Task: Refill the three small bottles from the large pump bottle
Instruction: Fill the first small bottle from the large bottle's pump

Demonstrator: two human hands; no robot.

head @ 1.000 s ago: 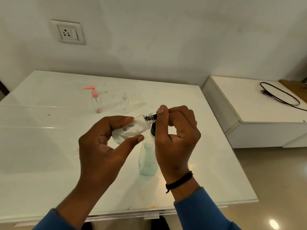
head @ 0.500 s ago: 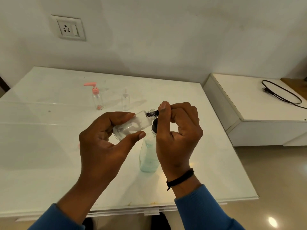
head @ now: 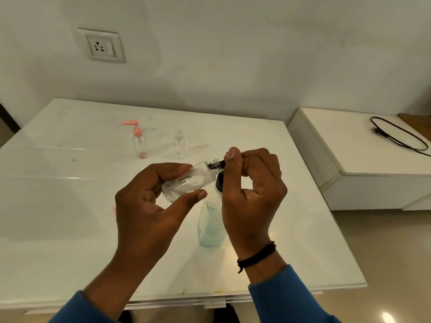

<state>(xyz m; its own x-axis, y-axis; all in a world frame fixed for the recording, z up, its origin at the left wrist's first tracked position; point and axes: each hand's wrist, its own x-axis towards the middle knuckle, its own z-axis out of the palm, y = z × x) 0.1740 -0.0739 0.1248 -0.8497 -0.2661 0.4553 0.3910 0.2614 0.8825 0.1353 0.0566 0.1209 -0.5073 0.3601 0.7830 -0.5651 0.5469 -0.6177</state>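
Note:
My left hand [head: 149, 201] grips a small clear bottle [head: 186, 183], held on its side above the table with its threaded neck pointing right. My right hand [head: 251, 190] pinches a small black cap [head: 218, 164] at that neck. Behind and below my right hand stands the large bottle [head: 211, 224] with pale green liquid and a black collar; its pump top is hidden. Farther back stand a small clear bottle with a pink pump [head: 140, 141] and a small clear spray bottle [head: 179, 143].
The white glossy table [head: 58, 206] runs to a wall with a socket plate [head: 101, 45]. To the right is a lower white cabinet [head: 363, 159] with a black cable [head: 398, 136] on top. The table's front edge is near my sleeves.
My right fingers have shifted slightly on the black cap at the bottle's neck, and more thread shows. Both hands stay in place; the view has tilted a little.

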